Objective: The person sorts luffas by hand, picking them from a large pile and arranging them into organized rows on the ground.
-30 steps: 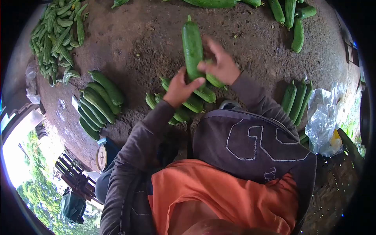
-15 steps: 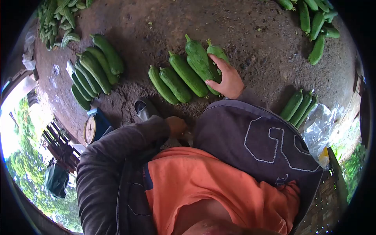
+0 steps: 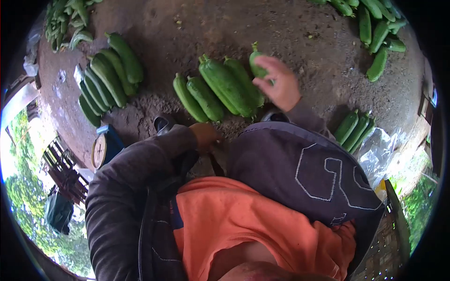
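My right hand [image 3: 280,85] is open, thumb and fingers apart, beside a green gourd [image 3: 257,65] at the right end of the middle group. It partly hides that gourd, and contact cannot be made out. To its left, a large gourd [image 3: 226,86] lies over or against its neighbours, with another gourd [image 3: 241,77] on its right. Two slimmer gourds [image 3: 188,99] [image 3: 205,99] lie at the left end. Below the group, my left hand [image 3: 206,136] hangs low near my leg; its fingers are mostly hidden.
More gourds [image 3: 108,77] lie in a row at the left, above a blue dial scale [image 3: 99,151]. Small gourds [image 3: 354,127] rest at the right by clear plastic [image 3: 377,157]. Further piles of green vegetables occupy both upper corners [image 3: 378,35] [image 3: 65,21]. The ground is brown soil.
The large gourd has shifted left within the middle group and is out of my right hand. My right hand has opened and moved slightly right. The view has shifted a little.
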